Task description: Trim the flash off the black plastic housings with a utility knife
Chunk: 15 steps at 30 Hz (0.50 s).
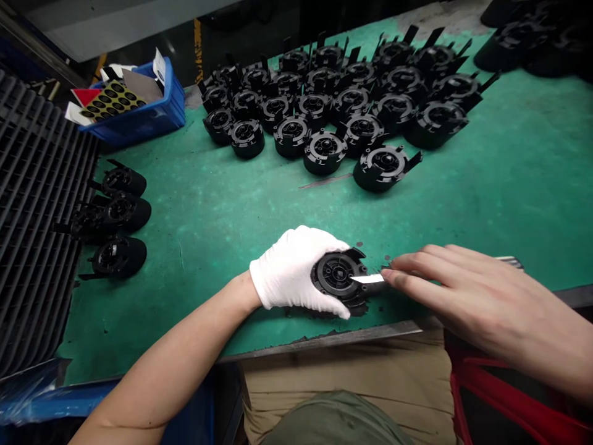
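My left hand (301,269), in a white glove, grips a round black plastic housing (340,272) near the table's front edge. The housing's ribbed circular face is turned up, with small tabs around its rim. My bare right hand (467,290) is closed on a utility knife (368,279). The pale, slanted blade reaches over the right side of the housing's face, its tip close to the centre. Whether the blade touches the plastic, I cannot tell. Most of the knife's handle is hidden under my right hand; its striped end shows beyond the knuckles.
Several similar black housings (324,151) stand in rows at the back of the green table (222,204). A few more housings (120,256) lie at the left, beside a dark slatted panel (32,216). A blue bin (139,127) holds sticker sheets and cards. Larger dark parts (504,46) stand far right.
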Each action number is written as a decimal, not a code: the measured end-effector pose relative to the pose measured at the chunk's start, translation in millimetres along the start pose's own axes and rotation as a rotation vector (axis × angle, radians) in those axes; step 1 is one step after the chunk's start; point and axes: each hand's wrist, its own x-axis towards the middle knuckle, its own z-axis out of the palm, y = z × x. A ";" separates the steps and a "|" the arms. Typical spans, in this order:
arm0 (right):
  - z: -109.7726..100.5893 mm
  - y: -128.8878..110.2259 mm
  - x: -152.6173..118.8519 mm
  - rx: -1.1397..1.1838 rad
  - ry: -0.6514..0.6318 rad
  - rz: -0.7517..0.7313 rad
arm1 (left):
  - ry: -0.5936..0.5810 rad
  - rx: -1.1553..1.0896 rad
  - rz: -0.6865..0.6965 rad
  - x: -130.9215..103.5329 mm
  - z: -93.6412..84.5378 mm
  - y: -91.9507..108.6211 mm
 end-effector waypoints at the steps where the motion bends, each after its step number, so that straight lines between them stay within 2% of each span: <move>1: -1.7 4.1 4.1 0.014 0.009 -0.023 | 0.004 -0.001 0.002 -0.1 0.2 0.0; 7: -5.8 23.9 24.7 0.011 0.040 -0.135 | 0.008 0.003 0.006 -0.8 -0.2 2.9; 15: -8.9 35.0 28.3 -0.022 -0.034 -0.174 | 0.001 0.026 0.008 -0.2 -0.5 3.3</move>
